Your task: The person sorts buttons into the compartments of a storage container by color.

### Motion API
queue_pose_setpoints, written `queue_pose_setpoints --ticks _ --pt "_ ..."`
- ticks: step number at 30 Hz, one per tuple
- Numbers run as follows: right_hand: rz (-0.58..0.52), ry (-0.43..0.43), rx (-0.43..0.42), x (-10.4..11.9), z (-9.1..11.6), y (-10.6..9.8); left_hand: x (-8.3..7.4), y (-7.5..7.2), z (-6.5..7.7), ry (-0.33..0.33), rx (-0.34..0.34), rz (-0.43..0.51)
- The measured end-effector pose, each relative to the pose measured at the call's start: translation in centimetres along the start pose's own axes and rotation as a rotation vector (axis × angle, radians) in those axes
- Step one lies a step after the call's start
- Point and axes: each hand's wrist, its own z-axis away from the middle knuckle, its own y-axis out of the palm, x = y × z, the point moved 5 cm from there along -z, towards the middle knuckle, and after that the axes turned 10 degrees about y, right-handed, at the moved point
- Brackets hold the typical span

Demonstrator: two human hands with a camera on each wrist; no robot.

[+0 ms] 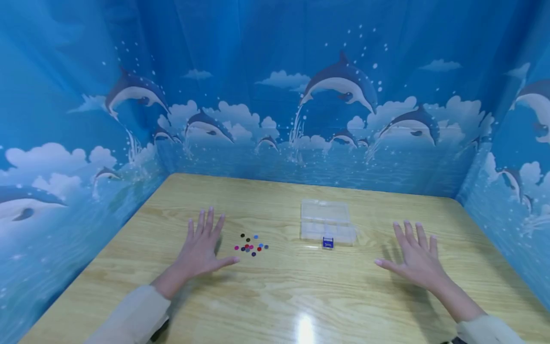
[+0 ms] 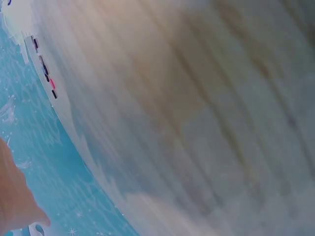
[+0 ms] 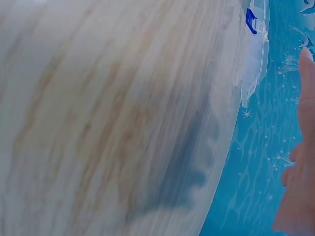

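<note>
My left hand (image 1: 200,248) hovers over the left part of the table, fingers spread and straight, holding nothing. Just right of its thumb lies a loose cluster of small round discs (image 1: 251,246) in black, red, pink, blue and grey. A clear plastic case (image 1: 325,215) with a blue latch (image 1: 328,242) rests in the middle, its lid laid back. To the right of the case, my right hand (image 1: 416,260) is also spread over the table with nothing in it. In the right wrist view, the case (image 3: 255,54) shows at the table's edge beyond that hand's shadow.
The wood-grain table (image 1: 275,296) has a bright light reflection near its front. A blue curtain (image 1: 275,81) printed with dolphins and clouds encloses the table at the back and both sides.
</note>
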Motion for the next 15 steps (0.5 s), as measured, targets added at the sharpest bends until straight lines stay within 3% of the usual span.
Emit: queue_pose_setpoints --ticks 15 --pt "-0.065 -0.008 0.028 0.7 -0.8 0.5 -1.1 0.6 -1.5 -0.002 0.019 0.06"
